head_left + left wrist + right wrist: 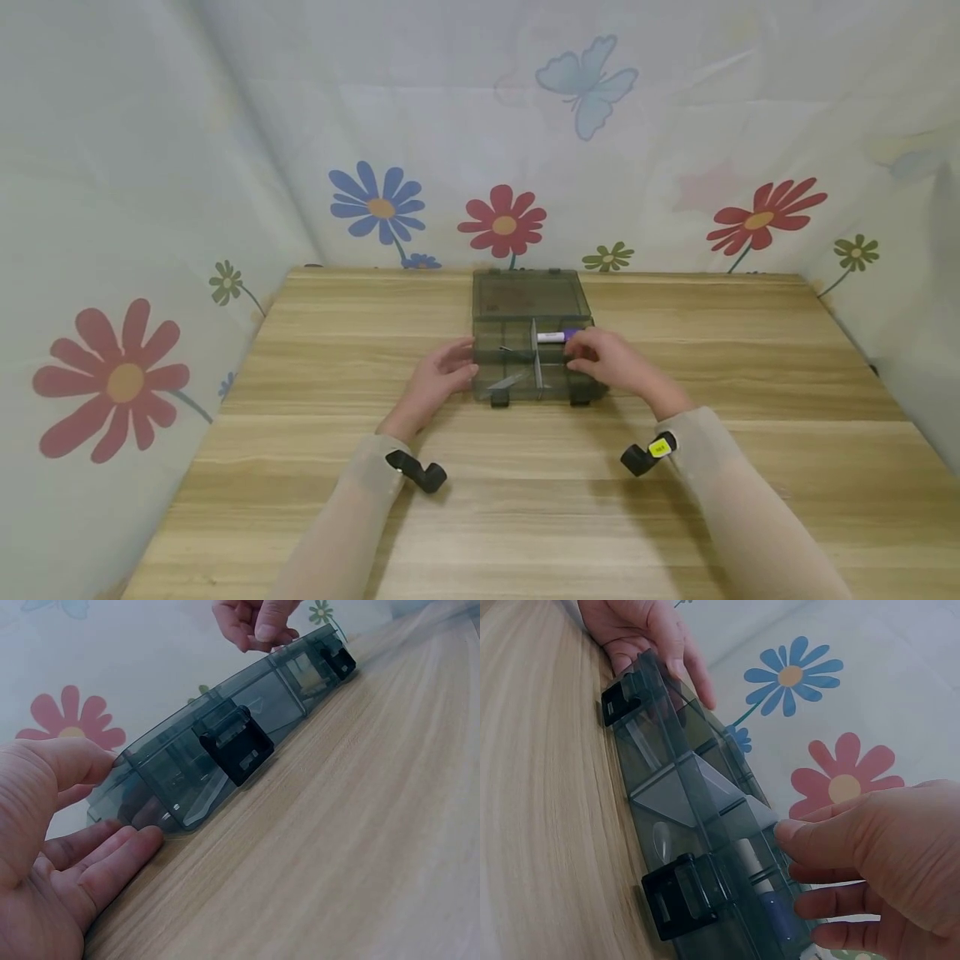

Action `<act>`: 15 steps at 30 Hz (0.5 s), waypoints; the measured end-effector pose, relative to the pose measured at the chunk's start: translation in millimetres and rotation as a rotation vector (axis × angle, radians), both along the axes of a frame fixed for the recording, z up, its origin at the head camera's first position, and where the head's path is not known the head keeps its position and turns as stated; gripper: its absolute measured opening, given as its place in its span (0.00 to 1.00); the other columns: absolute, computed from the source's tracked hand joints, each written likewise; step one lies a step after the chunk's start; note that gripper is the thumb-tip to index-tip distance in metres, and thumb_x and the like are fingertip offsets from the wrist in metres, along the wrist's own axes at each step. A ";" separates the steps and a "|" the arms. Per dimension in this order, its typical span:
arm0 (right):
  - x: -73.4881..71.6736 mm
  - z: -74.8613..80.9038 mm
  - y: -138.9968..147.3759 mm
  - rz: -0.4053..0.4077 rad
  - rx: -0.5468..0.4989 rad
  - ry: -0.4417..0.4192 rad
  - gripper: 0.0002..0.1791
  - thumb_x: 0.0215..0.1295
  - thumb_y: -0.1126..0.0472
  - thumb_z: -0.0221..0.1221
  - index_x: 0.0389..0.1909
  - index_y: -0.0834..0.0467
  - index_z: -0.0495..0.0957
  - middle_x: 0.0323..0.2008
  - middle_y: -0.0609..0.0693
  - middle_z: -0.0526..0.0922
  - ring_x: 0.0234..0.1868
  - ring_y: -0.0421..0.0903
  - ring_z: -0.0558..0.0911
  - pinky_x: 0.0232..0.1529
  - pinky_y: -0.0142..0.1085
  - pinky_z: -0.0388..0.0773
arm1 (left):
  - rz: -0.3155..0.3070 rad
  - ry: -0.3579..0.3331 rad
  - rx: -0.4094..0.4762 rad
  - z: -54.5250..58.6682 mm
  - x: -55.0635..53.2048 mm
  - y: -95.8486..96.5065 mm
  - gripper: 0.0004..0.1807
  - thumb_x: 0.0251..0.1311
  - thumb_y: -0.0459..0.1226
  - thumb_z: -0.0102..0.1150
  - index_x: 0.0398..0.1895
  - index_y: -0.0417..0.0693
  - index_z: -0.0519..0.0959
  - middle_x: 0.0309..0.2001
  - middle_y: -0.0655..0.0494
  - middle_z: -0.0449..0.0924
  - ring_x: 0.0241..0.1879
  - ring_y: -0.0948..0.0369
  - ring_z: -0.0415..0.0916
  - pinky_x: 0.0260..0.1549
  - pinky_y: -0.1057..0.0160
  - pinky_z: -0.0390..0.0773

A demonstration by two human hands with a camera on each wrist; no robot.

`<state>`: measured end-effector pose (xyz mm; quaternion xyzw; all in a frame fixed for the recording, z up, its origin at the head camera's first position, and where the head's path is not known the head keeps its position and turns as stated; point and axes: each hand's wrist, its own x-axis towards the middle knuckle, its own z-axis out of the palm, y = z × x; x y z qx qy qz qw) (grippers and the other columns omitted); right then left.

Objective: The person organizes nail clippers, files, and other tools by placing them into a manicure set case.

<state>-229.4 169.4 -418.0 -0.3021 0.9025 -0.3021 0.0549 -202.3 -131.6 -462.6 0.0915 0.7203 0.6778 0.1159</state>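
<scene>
A translucent dark storage box (517,392) stands on the table, its lid (531,294) folded back and two black latches (238,748) along the front. My left hand (442,379) holds its left end, thumb at the top edge and fingers (124,862) low on the side wall. Over the right-hand compartments hovers my right hand (607,358), fingers loosely bent, with nothing visible between them. Below these fingertips, a white marker with a purple end (551,337) lies in the rear right compartment. My right hand partly covers the purple end.
A pale divider (536,367) splits the box into left and right. A small oval clear piece (661,841) shows through the front wall. The wooden table (375,333) reaches back to a wall cloth (450,100) printed with flowers and a butterfly.
</scene>
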 end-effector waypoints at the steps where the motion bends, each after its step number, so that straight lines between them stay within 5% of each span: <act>1: 0.4 1.4 0.9 -0.007 -0.004 -0.004 0.07 0.58 0.68 0.62 0.37 0.64 0.78 0.30 0.50 0.77 0.31 0.45 0.75 0.33 0.38 0.74 | 0.000 -0.001 -0.001 0.5 0.1 0.0 0.30 0.62 0.33 0.56 0.66 0.39 0.61 0.62 0.35 0.63 0.57 0.46 0.67 0.46 0.58 0.78; 15: 8.5 4.4 30.2 -0.051 -0.007 0.016 0.07 0.59 0.68 0.61 0.39 0.65 0.78 0.30 0.48 0.76 0.30 0.44 0.73 0.30 0.38 0.73 | 0.006 0.007 0.010 1.4 1.4 1.2 0.30 0.61 0.32 0.57 0.66 0.37 0.61 0.61 0.33 0.64 0.57 0.45 0.67 0.46 0.58 0.78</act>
